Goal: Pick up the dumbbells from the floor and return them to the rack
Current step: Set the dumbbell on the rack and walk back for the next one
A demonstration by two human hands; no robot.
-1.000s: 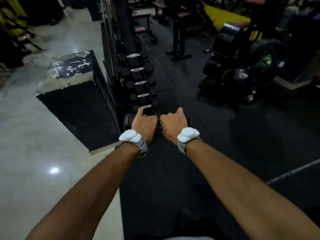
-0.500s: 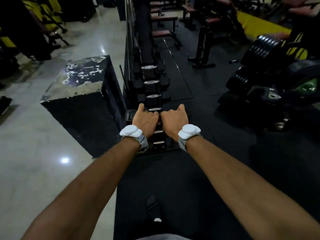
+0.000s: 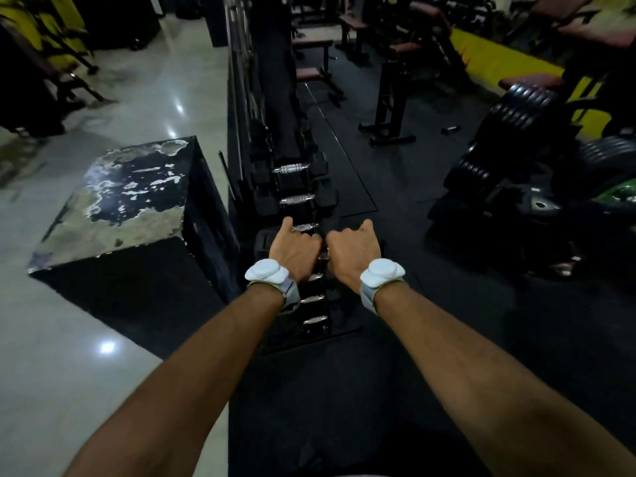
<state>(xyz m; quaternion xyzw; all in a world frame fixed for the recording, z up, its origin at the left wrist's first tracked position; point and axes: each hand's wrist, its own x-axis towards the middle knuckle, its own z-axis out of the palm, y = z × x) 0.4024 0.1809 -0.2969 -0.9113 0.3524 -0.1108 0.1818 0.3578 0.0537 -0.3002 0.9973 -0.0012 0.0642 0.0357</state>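
Note:
Both my hands hold one black dumbbell (image 3: 263,241) side by side on its handle. My left hand (image 3: 292,251) and my right hand (image 3: 354,251) have their fingers curled round the bar and their thumbs stuck out forward. Only the dumbbell's left head shows past my left hand; the right head is hidden in the dark. It hangs over the low dumbbell rack (image 3: 311,339), above the near part of its row. Racked dumbbells with chrome handles (image 3: 296,199) lie in a line running away from me, and more handles (image 3: 315,320) show below my wrists.
A big worn black box (image 3: 137,201) stands just left of the rack on the pale shiny floor (image 3: 51,339). Stacked weight plates (image 3: 499,139) fill the right side. Benches (image 3: 389,108) stand farther back. Black rubber matting (image 3: 447,304) lies to the right of the rack.
I have come closer to the rack, and the dumbbell now hangs over its near end. Both hands keep the same grip on the handle.

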